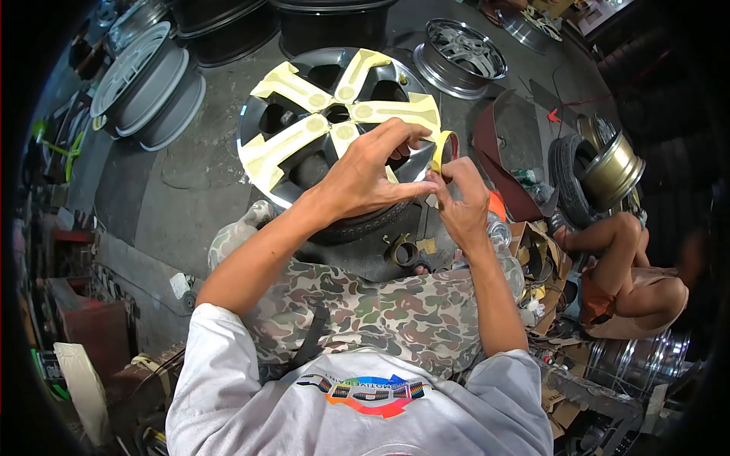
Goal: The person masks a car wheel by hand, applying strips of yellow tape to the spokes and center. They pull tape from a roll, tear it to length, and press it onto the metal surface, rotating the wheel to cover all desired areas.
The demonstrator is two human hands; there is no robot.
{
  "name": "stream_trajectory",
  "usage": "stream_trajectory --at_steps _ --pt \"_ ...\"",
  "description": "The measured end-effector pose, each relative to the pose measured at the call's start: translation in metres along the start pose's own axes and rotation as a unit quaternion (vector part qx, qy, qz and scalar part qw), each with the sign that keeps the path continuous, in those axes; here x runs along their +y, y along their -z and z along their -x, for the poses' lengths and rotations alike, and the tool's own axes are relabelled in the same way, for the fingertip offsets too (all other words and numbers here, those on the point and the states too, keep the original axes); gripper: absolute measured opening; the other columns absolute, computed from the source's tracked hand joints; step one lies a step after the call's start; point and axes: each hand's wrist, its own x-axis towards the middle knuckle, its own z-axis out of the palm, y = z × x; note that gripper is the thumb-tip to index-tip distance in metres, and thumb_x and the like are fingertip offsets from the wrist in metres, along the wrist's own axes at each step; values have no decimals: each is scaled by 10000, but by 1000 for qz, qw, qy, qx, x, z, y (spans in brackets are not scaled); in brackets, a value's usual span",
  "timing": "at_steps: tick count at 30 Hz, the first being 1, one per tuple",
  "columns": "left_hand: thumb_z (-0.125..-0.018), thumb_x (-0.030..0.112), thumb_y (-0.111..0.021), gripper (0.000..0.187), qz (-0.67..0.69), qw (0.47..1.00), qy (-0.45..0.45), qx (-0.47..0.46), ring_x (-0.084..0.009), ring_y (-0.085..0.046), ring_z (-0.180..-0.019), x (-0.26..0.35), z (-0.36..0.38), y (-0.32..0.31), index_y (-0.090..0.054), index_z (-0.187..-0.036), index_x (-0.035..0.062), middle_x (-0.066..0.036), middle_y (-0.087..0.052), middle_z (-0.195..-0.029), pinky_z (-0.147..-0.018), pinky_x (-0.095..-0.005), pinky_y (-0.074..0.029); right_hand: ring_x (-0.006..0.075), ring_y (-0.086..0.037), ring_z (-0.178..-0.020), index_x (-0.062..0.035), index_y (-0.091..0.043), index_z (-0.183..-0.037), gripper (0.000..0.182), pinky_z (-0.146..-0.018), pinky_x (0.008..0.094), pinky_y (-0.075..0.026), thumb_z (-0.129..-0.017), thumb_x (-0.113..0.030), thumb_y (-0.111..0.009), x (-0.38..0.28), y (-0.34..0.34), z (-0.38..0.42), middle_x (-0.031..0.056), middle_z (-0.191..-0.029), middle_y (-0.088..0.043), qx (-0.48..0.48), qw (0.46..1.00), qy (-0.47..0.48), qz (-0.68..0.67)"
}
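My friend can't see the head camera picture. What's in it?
A person's left hand and right hand meet by a yellow tape roll, above a wheel partly covered in pale yellow. More wheels are nearby, and another person is on the right.

The left hand (pixel 365 173) hides part of the wheel (pixel 380 112), and how the tape roll (pixel 439 151) is held seems unclear.

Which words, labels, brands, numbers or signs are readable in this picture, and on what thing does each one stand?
"OMOTIVE PAINT": upside down on the grey shirt; anything before the first O is unclear.
Too small or blurred to read: any print on the green bottle.
I see no readable text on the tape roll or the wheel.
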Motion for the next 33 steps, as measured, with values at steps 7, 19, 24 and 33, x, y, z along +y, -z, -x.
stream_trajectory --at_steps 7,19,24,33 --pt "-813 47 -827 217 -25 998 -49 -23 -208 -669 -788 -13 7 -7 -683 -971 6 -76 -640 -890 -691 -318 -565 316 -588 -754 1 -603 -908 150 -689 401 -473 -871 -35 -744 1 -5 -1 137 -828 -563 -31 999 -8 7" --pt "-775 -61 -770 223 -108 985 -128 -31 -265 -662 -781 8 24 -15 -695 -976 2 -95 -632 -885 -680 -361 -557 300 -577 -739 18 -650 -937 167 -685 401 -458 -922 -124 -736 8 0 0 136 -823 -567 14 997 -73 -4" --pt "-884 21 -761 97 -104 992 35 69 -166 -687 -762 -31 -8 22 -720 -965 -10 -84 -713 -852 -684 -300 -551 228 -468 -658 42 -653 -885 273 -634 343 -407 -931 -207 -756 2 0 9 102 -751 -485 -115 984 -117 -65" --pt "-915 206 -752 250 -169 950 261 30 -123 -657 -622 -146 -30 64 -756 -974 -37 -85 -724 -758 -617 -296 -536 119 -503 -709 22 -709 -819 333 -669 284 -410 -991 -263 -697 -9 -4 18 30 -738 -542 -139 953 -192 -189"
